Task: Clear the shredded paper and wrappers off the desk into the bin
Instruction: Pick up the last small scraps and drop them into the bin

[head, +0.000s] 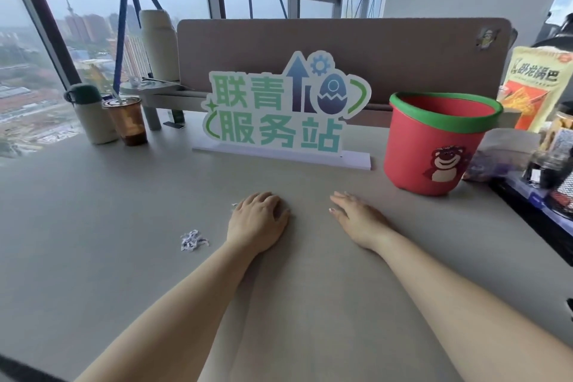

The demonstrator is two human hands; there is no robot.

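resting on matte desk [93, 257]: right hand [356, 222] flat; left hand [257, 222] curled, contents unclear

1. The grey desk [93, 257] carries everything; both hands rest on it, palms down.
2. The left hand [257, 222] has bent fingers; whether something lies under it is hidden. The right hand [356, 217] lies flat, near the left one.
3. A small heap of shredded paper [193, 240] lies to the left of the left hand, a little nearer to the person. One tiny scrap [234, 205] is just beside that hand's outer edge.
4. Beyond both hands stands a cut-out sign [279, 115] on a white base.
5. Beyond the right hand, to its right, stands a red bin [434, 146] with a green rim.
6. Far beyond the left hand, to its left, a drink cup [125, 119] and a bottle [91, 115] stand together.
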